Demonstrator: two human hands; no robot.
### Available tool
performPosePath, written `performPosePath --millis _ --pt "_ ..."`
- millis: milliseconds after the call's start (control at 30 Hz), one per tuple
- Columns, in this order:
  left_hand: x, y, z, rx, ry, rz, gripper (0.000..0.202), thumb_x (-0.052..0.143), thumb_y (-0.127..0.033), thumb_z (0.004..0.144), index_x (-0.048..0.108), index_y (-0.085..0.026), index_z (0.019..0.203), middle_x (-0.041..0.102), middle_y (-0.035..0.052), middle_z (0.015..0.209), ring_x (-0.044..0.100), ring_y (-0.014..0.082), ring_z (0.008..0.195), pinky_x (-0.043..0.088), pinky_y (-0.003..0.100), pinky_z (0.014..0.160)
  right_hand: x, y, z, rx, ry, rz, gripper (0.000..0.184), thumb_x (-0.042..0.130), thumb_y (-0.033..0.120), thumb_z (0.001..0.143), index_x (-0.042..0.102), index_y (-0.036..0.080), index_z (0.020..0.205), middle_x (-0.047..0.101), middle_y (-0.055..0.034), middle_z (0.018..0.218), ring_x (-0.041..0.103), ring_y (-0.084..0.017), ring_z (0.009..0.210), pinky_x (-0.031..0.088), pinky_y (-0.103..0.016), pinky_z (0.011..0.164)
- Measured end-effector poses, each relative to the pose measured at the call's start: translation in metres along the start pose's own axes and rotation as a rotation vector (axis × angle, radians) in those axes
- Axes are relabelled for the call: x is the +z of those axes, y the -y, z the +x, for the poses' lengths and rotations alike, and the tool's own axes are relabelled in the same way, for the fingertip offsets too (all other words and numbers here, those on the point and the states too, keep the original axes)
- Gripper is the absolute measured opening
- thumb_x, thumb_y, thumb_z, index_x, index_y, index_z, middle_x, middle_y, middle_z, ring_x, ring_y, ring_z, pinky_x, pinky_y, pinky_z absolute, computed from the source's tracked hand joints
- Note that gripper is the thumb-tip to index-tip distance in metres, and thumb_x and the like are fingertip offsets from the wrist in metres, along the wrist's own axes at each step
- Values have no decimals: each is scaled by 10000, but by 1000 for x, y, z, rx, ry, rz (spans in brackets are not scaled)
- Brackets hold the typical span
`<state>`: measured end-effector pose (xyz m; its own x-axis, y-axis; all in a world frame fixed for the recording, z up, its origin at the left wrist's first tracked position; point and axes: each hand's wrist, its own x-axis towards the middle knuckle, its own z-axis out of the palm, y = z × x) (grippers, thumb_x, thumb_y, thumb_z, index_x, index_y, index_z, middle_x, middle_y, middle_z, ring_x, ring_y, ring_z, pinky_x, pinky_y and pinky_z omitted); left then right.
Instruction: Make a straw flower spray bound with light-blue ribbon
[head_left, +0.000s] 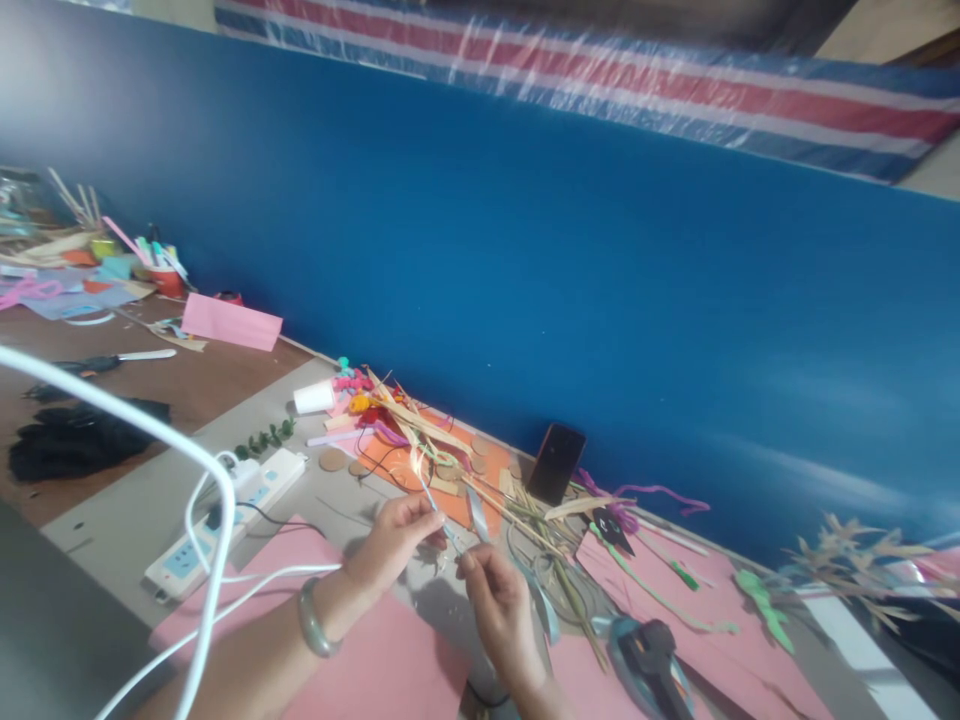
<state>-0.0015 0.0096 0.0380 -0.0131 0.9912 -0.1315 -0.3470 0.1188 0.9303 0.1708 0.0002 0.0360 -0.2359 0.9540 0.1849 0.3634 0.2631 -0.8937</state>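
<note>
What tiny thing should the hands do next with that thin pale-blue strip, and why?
Perhaps the bare right hand should gently steady the lower end of the thin pale-blue strip. The bare left hand, wearing a greyish round bangle, pinches it higher up, and the right fingertips are close below, though whether they grip it is too blurred to tell.

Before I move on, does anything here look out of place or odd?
Yes: a white, cylindrical cup, apparently paper, lies on its side near the blue partition, as if tipped. A thick white cable crosses the view, partly hiding the left forearm.
</note>
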Motion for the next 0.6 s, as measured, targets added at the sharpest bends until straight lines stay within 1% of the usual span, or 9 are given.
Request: performPosePath --millis 100,167,233,333,433,533,600 --pt "-1 0 1 32 15 16 284 695 -391 782 624 -143 663 669 25 600 625 134 578 475 229 595 -1 0 1 50 76 106 352 539 469 907 578 200 682 405 57 513 373 -109 471 326 -218 474" --pt "-1 0 1 45 30 34 278 681 -386 797 638 -140 675 670 27 610 624 135 591 472 229 605 -2 -1 1 72 94 142 355 541 473 909 595 195 695 393 63 499 359 -104 456 318 -219 466" --pt "-1 1 0 65 46 55 275 661 -388 815 656 -139 699 675 33 627 627 141 609 468 231 612 -2 -4 2 73 81 138 343 569 467 895 611 193 691 420 55 505 373 -106 458 325 -220 467" --pt "0 2 -2 81 68 68 265 643 -385 833 673 -139 736 679 41 644 628 147 625 462 234 615 -2 -8 3 38 37 115 305 619 441 866 630 193 687 516 24 565 441 -121 503 361 -223 492" --pt "-1 5 -3 76 99 71 256 643 -378 838 673 -145 737 684 48 662 620 144 630 453 231 610 -2 -10 5 0 -1 115 282 622 417 866 645 195 694 579 5 611 503 -139 555 405 -228 536" --pt "-1 7 -3 81 123 92 258 649 -375 837 678 -146 721 684 53 671 613 143 638 444 228 605 -1 -11 5 -7 3 110 273 620 403 870 647 193 697 588 5 610 522 -143 564 418 -226 545" --pt "-1 6 -3 89 114 91 250 656 -371 831 684 -147 726 681 50 665 611 142 639 444 228 609 0 -10 5 -8 16 97 286 617 406 871 639 191 685 580 8 604 519 -140 558 414 -222 536"
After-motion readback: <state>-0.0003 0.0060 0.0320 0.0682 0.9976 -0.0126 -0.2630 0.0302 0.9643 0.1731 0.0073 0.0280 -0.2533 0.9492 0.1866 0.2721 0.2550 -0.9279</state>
